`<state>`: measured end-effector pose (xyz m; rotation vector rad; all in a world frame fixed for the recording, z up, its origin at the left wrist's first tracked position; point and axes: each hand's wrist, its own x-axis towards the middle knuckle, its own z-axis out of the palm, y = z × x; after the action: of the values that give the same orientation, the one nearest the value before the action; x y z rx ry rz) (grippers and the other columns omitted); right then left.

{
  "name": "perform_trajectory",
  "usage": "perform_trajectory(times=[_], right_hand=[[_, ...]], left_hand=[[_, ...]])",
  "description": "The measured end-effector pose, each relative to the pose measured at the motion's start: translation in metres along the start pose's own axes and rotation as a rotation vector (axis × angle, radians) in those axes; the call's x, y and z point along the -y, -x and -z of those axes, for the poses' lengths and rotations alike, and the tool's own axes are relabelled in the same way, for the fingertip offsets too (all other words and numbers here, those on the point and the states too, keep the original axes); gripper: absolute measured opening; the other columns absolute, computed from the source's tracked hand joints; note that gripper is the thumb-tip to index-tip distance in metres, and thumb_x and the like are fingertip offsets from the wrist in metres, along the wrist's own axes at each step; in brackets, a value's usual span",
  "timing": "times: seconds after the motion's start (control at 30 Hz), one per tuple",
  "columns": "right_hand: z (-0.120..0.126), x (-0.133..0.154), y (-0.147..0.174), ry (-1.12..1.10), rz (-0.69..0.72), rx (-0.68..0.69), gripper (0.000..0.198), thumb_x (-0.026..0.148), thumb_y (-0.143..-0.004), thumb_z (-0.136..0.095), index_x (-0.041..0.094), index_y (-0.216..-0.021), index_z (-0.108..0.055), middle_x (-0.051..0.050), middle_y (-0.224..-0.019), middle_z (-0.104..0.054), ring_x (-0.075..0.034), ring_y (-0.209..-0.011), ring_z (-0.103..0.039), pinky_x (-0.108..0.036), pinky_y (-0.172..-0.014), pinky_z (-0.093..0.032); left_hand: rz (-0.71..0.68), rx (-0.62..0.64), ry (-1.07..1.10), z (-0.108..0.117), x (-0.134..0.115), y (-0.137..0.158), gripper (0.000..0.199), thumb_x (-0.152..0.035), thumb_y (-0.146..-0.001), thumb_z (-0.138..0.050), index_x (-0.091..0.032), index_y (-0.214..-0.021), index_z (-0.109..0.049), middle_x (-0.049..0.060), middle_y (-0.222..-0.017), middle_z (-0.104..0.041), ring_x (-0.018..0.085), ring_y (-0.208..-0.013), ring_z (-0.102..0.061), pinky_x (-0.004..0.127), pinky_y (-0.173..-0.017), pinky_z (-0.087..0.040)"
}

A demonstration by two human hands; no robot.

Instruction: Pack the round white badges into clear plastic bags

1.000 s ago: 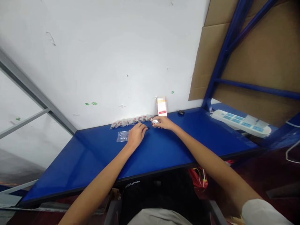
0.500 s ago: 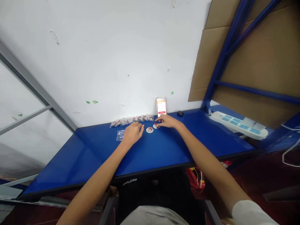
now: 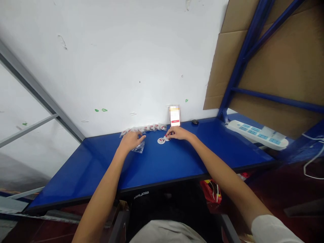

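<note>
My left hand (image 3: 131, 140) is closed on a clear plastic bag (image 3: 139, 147), which shows below the thumb and fingers at table height. My right hand (image 3: 176, 132) pinches the red part of a small round white disc (image 3: 166, 138) lying on the blue table (image 3: 162, 162). Its fingers cover some of that disc. Just left of it lies a second white disc (image 3: 161, 141) with red and dark marks on top. What the discs are is too small to make out.
Several small bagged round items (image 3: 152, 128) stand in a row along the wall. Behind my right hand a lit phone (image 3: 174, 115) leans on the wall. A black mouse (image 3: 194, 122) lies at the back edge, and a white power strip (image 3: 257, 134) at the right.
My left hand has moved left, and the plastic bag has shifted right and turned under it. My right hand has moved slightly down and left, bringing its disc close to the other.
</note>
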<state>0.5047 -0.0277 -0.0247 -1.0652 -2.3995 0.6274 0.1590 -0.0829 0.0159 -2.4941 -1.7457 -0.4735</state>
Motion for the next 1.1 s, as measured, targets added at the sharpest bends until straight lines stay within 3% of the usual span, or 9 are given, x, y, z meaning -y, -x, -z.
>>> perform_trajectory(times=[0.2,0.37,0.47,0.57,0.67,0.8,0.97,1.1], right_hand=[[0.000,-0.009,0.000,0.035,-0.027,-0.085,0.025,0.012,-0.092,-0.070,0.019,-0.113,-0.082,-0.007,-0.103,-0.079,-0.021,-0.090,-0.071,-0.029,-0.082,-0.053],[-0.021,-0.012,-0.009,0.322,0.063,-0.294,0.039,0.006,-0.097,-0.056,0.020,-0.127,-0.076,-0.013,-0.133,-0.070,-0.025,-0.126,-0.063,-0.036,-0.106,-0.051],[-0.033,-0.015,-0.020,0.411,0.117,-0.222,0.040,0.001,-0.095,-0.053,0.021,-0.117,-0.079,-0.010,-0.145,-0.066,-0.024,-0.136,-0.058,-0.037,-0.117,-0.045],[-0.039,-0.021,-0.028,0.417,0.089,-0.170,0.051,-0.003,-0.092,-0.050,0.020,-0.128,-0.078,-0.010,-0.148,-0.067,-0.026,-0.136,-0.060,-0.041,-0.120,-0.045],[-0.040,-0.023,-0.029,0.392,0.062,-0.194,0.056,-0.002,-0.093,-0.050,0.018,-0.140,-0.073,-0.014,-0.152,-0.065,-0.029,-0.139,-0.060,-0.044,-0.122,-0.044],[-0.038,-0.016,-0.023,0.389,0.026,-0.222,0.050,0.002,-0.097,-0.053,0.017,-0.142,-0.070,-0.016,-0.145,-0.067,-0.028,-0.134,-0.063,-0.041,-0.119,-0.047],[-0.034,-0.003,-0.018,0.448,-0.014,-0.212,0.032,0.021,-0.104,-0.063,0.015,-0.135,-0.069,-0.017,-0.129,-0.069,-0.028,-0.115,-0.068,-0.037,-0.101,-0.054],[-0.032,-0.001,-0.018,0.483,-0.018,-0.227,0.027,0.023,-0.104,-0.064,0.017,-0.129,-0.072,-0.015,-0.123,-0.068,-0.027,-0.110,-0.067,-0.034,-0.095,-0.052]], left_hand=[[-0.059,-0.034,-0.004,-0.009,-0.018,-0.001,0.037,-0.045,-0.104,-0.052,-0.021,-0.098,-0.079,0.012,-0.090,-0.078,0.029,-0.086,-0.071,0.035,-0.075,-0.047],[-0.149,-0.098,0.051,-0.018,-0.023,-0.004,0.041,-0.045,-0.106,-0.049,-0.021,-0.094,-0.079,0.013,-0.093,-0.077,0.030,-0.095,-0.068,0.039,-0.088,-0.050],[-0.167,-0.142,0.070,-0.018,-0.023,-0.003,0.043,-0.046,-0.107,-0.046,-0.021,-0.095,-0.079,0.013,-0.092,-0.076,0.031,-0.098,-0.066,0.042,-0.092,-0.049],[-0.158,-0.148,0.067,-0.018,-0.023,-0.003,0.045,-0.047,-0.108,-0.045,-0.021,-0.092,-0.078,0.013,-0.090,-0.075,0.031,-0.095,-0.065,0.042,-0.091,-0.048],[-0.129,-0.136,0.048,-0.015,-0.023,-0.003,0.049,-0.048,-0.108,-0.043,-0.021,-0.085,-0.077,0.013,-0.087,-0.075,0.030,-0.091,-0.066,0.039,-0.085,-0.047],[-0.029,-0.145,0.044,0.002,-0.015,0.000,0.052,-0.053,-0.105,-0.045,-0.021,-0.081,-0.078,0.011,-0.077,-0.073,0.028,-0.081,-0.066,0.035,-0.072,-0.043],[-0.055,0.024,0.311,0.022,0.000,0.009,0.046,-0.061,-0.097,-0.056,-0.024,-0.089,-0.083,0.002,-0.057,-0.064,0.019,-0.054,-0.057,0.031,-0.060,-0.039],[-0.071,0.239,0.482,0.011,0.006,0.007,0.039,-0.060,-0.079,-0.076,-0.026,-0.097,-0.084,0.000,-0.062,-0.070,0.019,-0.054,-0.063,0.030,-0.056,-0.043]])
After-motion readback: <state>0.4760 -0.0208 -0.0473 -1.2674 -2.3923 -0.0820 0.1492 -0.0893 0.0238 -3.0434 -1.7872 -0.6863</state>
